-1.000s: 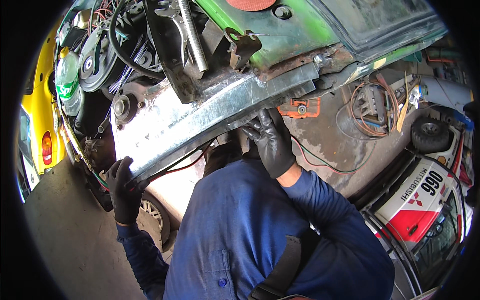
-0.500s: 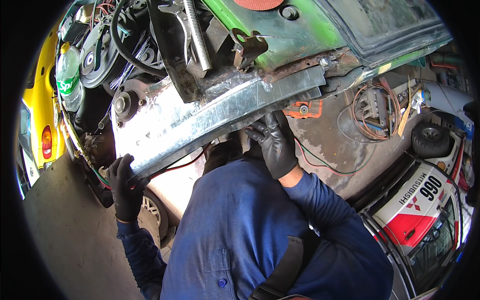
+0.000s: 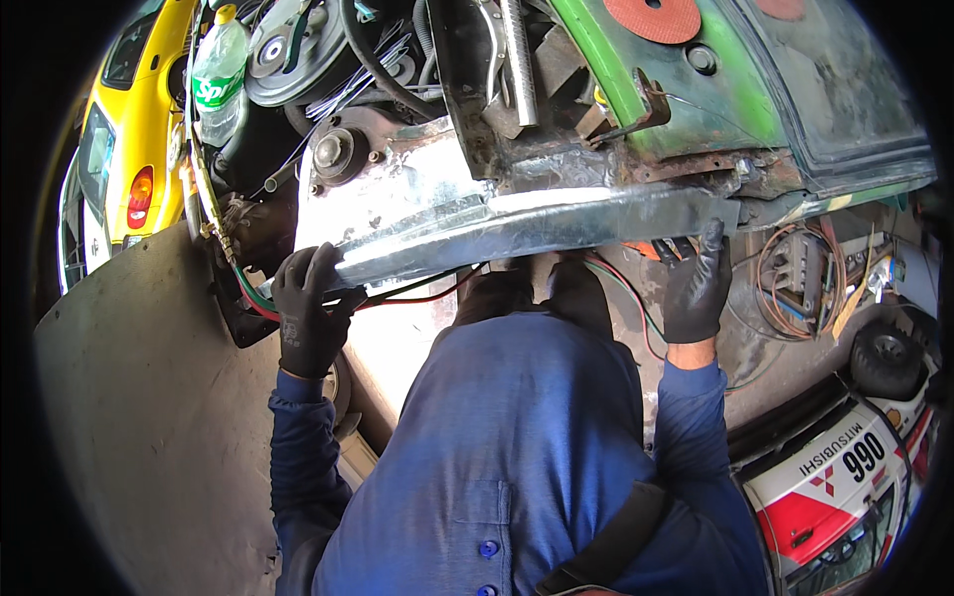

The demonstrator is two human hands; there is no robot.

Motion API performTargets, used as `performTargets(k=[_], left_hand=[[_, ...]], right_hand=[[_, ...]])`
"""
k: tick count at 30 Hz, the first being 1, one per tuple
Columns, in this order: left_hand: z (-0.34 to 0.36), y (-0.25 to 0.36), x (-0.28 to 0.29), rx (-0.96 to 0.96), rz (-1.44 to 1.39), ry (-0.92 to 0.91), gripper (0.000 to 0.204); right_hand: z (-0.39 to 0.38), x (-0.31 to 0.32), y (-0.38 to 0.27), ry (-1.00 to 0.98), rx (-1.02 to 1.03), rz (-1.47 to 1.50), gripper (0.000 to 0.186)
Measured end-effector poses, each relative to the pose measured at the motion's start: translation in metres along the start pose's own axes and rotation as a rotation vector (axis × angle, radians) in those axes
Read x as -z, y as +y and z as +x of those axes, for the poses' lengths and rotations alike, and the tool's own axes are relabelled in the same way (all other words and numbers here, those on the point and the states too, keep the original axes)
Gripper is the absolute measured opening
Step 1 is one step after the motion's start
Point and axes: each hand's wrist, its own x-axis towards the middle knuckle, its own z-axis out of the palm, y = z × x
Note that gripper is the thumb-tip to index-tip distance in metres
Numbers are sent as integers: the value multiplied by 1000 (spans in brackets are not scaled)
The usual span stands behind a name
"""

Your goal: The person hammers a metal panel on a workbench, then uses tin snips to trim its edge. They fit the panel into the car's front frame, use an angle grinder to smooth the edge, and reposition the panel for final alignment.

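A long, bent strip of shiny sheet metal (image 3: 517,230) lies along the edge of an open engine bay. Its left end is in my left hand (image 3: 310,310), black-gloved, with fingers and thumb closed around it. Near the other end, my right hand (image 3: 699,288), also gloved, grips the lower edge; one digit lies on the outer face and the other fingers reach partly out of sight beneath. Behind the strip is a bare metal inner panel (image 3: 397,184) with a round mount (image 3: 338,154). Locking pliers (image 3: 494,55) stand by a perforated metal bar (image 3: 519,70) above the strip.
A red abrasive disc (image 3: 653,14) rests on the green body panel (image 3: 711,104). A plastic bottle (image 3: 219,84) stands at the left of the bay. Red and green hoses (image 3: 636,298) run below the strip. Coiled cable (image 3: 795,283) and a white-and-red car (image 3: 820,477) are at right.
My right hand has moved right along the strip to its right end and now grips it there. The strip's face has tilted. The whole view has shifted, with the scene now farther right.
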Motion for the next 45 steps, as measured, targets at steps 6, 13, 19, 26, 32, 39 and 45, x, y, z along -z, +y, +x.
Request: performTargets(k=[6,13,19,26,32,39,45], left_hand=[[-4,4,-5,-3,-12,54,87],[-5,11,-7,1,94,2,82],[-6,7,-4,-5,104,-15,79],[-2,7,-2,-17,148,-56,67],[-7,6,1,-49,144,-56,67],[-8,11,7,-48,127,-91,67],[-12,13,6,-41,128,-89,68]], right_hand=[[-6,-14,-19,91,181,-126,44],[4,-31,-30,107,189,-232,45],[3,-28,-21,87,214,-248,52],[-1,-22,-26,83,288,-336,50],[-1,-21,-28,67,271,-389,52],[-3,-17,-30,88,263,-387,53],[-6,-19,-33,104,223,-343,49]])
